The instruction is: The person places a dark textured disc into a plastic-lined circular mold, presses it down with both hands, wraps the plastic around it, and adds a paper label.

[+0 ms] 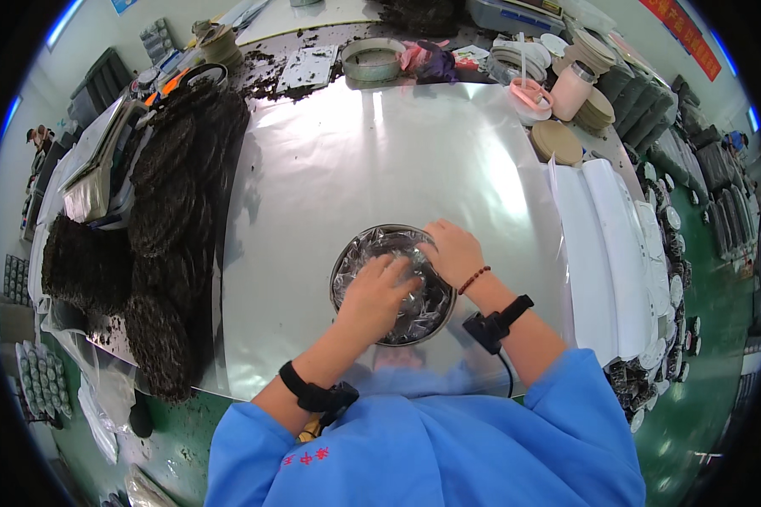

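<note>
A round metal ring mould point(335, 269) lies on the shiny metallic sheet point(380, 165) in front of me. Crumpled clear plastic film point(371, 250) lines it, with dark material showing through. My left hand point(375, 295) rests on the film near the middle, its fingers spread apart and slightly blurred; whether it pinches any film is hidden. At the upper right rim, my right hand point(455, 250) grips the ring, with digits reaching inside over the film. A beaded bracelet point(474, 279) circles the right wrist, and each forearm carries a strapped black device.
Stacked dark dried seaweed sheets point(165, 209) line the left side. Rolled white sheets point(599, 253) border the right. Behind stand another metal ring point(373, 60), a pink bottle point(572, 92), a pink-handled cup point(530, 100) and round tan discs point(556, 142).
</note>
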